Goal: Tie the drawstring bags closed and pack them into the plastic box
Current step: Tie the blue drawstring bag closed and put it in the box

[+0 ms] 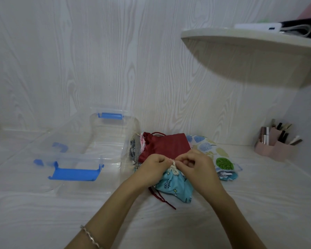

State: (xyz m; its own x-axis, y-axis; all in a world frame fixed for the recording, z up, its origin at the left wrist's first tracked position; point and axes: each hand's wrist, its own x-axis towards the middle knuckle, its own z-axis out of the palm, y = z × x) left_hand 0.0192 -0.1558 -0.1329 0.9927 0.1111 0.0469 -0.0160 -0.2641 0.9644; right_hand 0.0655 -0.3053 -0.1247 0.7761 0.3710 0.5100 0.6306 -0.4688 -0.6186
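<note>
A light blue drawstring bag with a star print lies on the white table, its mouth gathered shut. My left hand and my right hand meet above it, each pinching the white cord at the bag's neck. Behind my hands lies a dark red bag on a pile with a leaf-print bag and grey and pink ones. The clear plastic box with blue latches stands open to the left, with nothing inside.
The box's clear lid with a blue handle lies in front of the box. A pink organiser with cosmetics stands at the right wall. A white shelf juts out above the right side. A dark red cord trails beside the blue bag.
</note>
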